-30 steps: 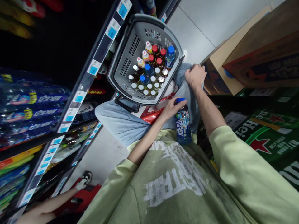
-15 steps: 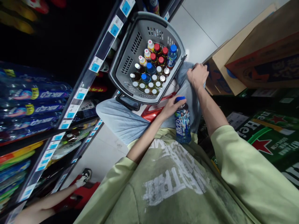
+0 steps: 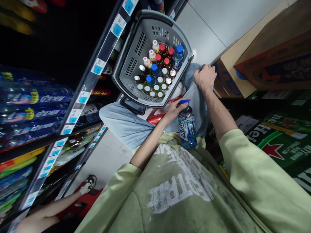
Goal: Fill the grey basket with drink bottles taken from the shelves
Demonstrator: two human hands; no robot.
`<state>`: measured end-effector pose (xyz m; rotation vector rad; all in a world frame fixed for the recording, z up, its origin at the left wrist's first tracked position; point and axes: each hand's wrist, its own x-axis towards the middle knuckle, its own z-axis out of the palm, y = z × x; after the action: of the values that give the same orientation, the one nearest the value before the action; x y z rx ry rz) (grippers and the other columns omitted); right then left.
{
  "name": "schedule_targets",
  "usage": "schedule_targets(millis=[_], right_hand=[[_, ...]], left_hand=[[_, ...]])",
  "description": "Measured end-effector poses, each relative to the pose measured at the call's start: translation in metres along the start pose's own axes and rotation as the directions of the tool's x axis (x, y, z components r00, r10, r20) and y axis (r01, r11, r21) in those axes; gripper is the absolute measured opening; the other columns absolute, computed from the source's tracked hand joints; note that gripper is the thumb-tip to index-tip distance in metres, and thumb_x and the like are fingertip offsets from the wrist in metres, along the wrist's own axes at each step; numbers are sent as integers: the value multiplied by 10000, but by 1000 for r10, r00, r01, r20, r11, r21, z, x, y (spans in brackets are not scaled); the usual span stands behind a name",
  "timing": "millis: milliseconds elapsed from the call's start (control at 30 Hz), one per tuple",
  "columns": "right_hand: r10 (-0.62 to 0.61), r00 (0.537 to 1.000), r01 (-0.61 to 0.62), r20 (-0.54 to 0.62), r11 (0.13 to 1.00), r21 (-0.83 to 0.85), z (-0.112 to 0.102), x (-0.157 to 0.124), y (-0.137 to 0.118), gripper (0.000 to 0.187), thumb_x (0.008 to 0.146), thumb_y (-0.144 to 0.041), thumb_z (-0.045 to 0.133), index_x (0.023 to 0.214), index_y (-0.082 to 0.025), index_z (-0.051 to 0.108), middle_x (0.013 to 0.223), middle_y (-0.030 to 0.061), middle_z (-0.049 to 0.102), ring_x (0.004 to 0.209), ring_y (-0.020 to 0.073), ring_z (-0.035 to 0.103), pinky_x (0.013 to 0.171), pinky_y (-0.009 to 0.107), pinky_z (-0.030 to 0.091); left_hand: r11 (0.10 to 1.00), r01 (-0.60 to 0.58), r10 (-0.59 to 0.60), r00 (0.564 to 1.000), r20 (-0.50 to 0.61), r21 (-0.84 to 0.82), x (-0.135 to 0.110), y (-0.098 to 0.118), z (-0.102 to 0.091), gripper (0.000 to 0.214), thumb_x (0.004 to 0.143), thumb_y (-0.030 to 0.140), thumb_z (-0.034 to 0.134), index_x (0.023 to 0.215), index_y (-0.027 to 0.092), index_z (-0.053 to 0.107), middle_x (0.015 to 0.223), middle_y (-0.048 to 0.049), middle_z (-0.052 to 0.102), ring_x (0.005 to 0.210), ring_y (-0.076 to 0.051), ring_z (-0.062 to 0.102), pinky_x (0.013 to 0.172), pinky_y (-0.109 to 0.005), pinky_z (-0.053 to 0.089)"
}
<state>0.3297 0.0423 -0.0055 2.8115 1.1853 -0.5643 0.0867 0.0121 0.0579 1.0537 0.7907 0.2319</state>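
Note:
My left hand (image 3: 175,110) is closed on the blue cap of a drink bottle (image 3: 187,130). The bottle stands between my thighs, close to my shirt, with a blue label showing players in striped shirts. On my jeans knee rests my right hand (image 3: 206,77), its fingers curled in and no object visible in it. Beyond my left hand is a grey shopping basket (image 3: 127,87) holding several upright drinks: blue-capped bottles (image 3: 179,53), red-capped bottles (image 3: 167,61), white-capped bottles (image 3: 146,61) and silver-topped cans (image 3: 173,72).
Store shelving with price tags (image 3: 97,66) runs along the left, holding packs of blue bottles (image 3: 36,97). Cardboard boxes (image 3: 272,61) and green beer cases (image 3: 274,142) stand on the right. Another person's leg and shoe (image 3: 90,183) show at the lower left.
My left hand has shifted slightly left with the bottle's top, and the bottle has turned so more of the players on its label shows. My right hand stays on the knee.

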Motion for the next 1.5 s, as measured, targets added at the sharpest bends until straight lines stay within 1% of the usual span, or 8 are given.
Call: schedule_targets(millis=[233, 500, 733, 933, 1067, 1133, 1267, 1500], right_hand=[[50, 996, -49, -69, 999, 20, -12, -9, -8, 552, 1129, -448, 324, 1306, -78, 693, 1313, 280, 672, 1350, 451, 524, 1081, 681, 451], [28, 998, -27, -60, 999, 28, 0, -1, -1, 643, 1141, -542, 248, 1363, -101, 659, 1339, 303, 642, 1364, 474, 488, 1057, 711, 430], [1, 998, 0, -69, 1000, 13, 7, 3, 4, 697, 1124, -604, 252, 1376, -104, 667, 1323, 305, 636, 1356, 500, 492, 1036, 744, 442], [-7, 996, 9, -84, 1000, 25, 8, 3, 5, 700, 1123, -606, 247, 1381, -108, 664, 1306, 299, 650, 1344, 493, 504, 1033, 749, 441], [19, 998, -16, -68, 999, 45, -3, -4, -3, 653, 1134, -541, 231, 1359, -105, 661, 1313, 293, 650, 1348, 483, 494, 1047, 741, 425], [49, 998, -47, -37, 998, 48, -13, -9, -8, 615, 1140, -476, 227, 1327, -87, 665, 1329, 302, 643, 1358, 472, 483, 1076, 707, 412], [89, 996, -90, 24, 996, 16, -29, -17, -18, 537, 1139, -362, 245, 1315, -69, 660, 1394, 324, 623, 1391, 451, 469, 1120, 611, 395], [99, 995, -98, -10, 995, 33, -32, -20, -20, 452, 1045, -273, 410, 1315, -74, 713, 1389, 249, 681, 1384, 410, 506, 1096, 550, 417]], left_hand=[[984, 33, -29, 999, 26, -177, -2, -8, -5, 641, 851, 606, 854, 1276, 134, 770, 1323, -105, 761, 1135, -252, 649, 981, -327, 490], [933, 157, -172, 985, -18, -325, -8, -1, 1, 853, 677, 711, 952, 1283, 146, 746, 1087, -117, 784, 1083, -326, 728, 915, -407, 579], [911, 242, -274, 960, -53, -335, -12, 12, 7, 746, 810, 669, 876, 1299, 127, 721, 983, -126, 777, 1048, -353, 762, 922, -472, 608], [913, 244, -277, 959, -56, -327, -13, 13, 6, 745, 813, 688, 866, 1267, 114, 724, 956, -148, 776, 1082, -381, 767, 919, -468, 613], [894, 234, -260, 966, -16, -383, -13, 7, 3, 850, 681, 721, 938, 1272, 146, 732, 1002, -155, 803, 1097, -386, 771, 893, -444, 622], [889, 211, -234, 972, -7, -407, -12, 3, 2, 909, 623, 718, 963, 1287, 142, 733, 1033, -152, 811, 1101, -379, 779, 887, -432, 628], [891, 180, -209, 978, -25, -417, -10, -4, -1, 894, 640, 685, 958, 1307, 130, 742, 1085, -147, 821, 1107, -357, 796, 913, -422, 638], [792, 183, -223, 975, 3, -583, -11, -18, -5, 808, 626, 554, 1023, 1252, 108, 772, 985, -149, 844, 1018, -341, 831, 835, -352, 655]])
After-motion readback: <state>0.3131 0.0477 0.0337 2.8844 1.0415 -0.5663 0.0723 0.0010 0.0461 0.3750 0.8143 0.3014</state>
